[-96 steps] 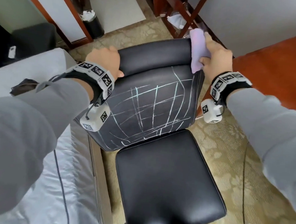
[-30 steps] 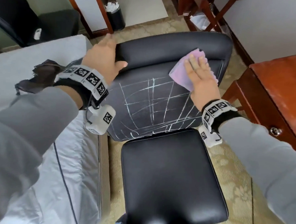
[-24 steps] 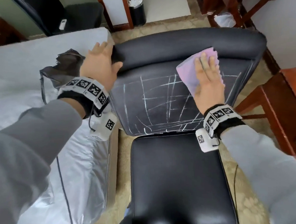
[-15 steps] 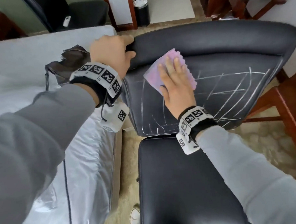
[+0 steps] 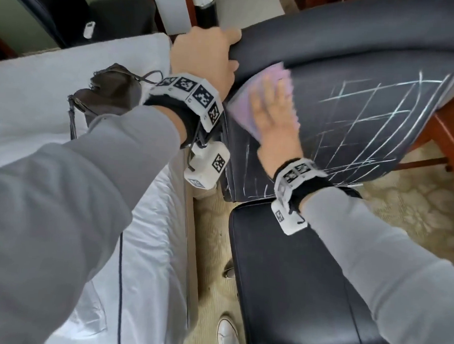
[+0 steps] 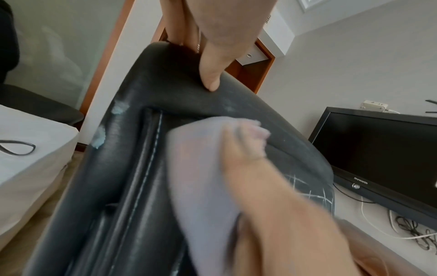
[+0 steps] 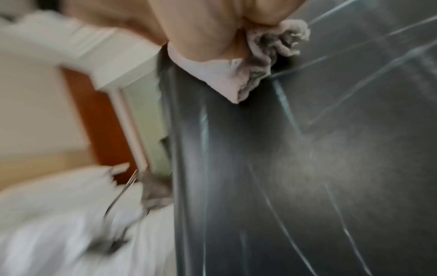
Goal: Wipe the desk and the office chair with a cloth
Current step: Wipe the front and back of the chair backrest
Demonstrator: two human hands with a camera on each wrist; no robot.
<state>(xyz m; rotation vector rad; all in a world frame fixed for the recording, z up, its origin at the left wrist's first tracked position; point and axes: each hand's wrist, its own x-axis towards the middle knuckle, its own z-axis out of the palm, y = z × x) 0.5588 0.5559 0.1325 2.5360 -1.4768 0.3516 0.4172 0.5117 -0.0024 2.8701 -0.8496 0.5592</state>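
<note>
My left hand (image 5: 205, 57) is out ahead of me, fingers hooked over the far side of what it grips and thumb (image 6: 210, 78) pressed down on the near face. My right hand (image 5: 274, 121) lies flat, palm down, fingers (image 5: 282, 90) stretched forward and close together; it is blurred. Both forearms, in grey sleeves (image 5: 69, 203), reach forward, each wrist wearing a band (image 5: 190, 96) of printed markers

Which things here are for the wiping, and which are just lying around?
For the job: cloth, chair, right hand pressing the cloth, left hand gripping the chair top.

Lying about: dark bag, bin, TV, cables.
</note>
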